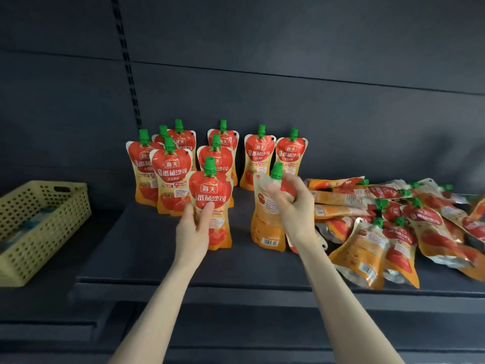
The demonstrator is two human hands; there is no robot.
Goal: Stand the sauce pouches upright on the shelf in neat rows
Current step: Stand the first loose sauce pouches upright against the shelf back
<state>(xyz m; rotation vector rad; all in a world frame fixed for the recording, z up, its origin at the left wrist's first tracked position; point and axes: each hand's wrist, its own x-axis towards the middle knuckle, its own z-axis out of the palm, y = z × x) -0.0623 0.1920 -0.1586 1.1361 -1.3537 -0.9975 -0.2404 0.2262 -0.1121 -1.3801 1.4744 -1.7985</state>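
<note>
Toppling risk at the shelf front
Left hand grips a front-facing ketchup pouch just before the standing rows, which a nudge could topple; right hand grasps a back-facing pouch beside the flat pile.

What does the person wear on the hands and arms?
Nothing that shows. The left hand and the right hand have no gloves, rings or watch. Both forearms are uncovered, with no sleeve in view.
</note>
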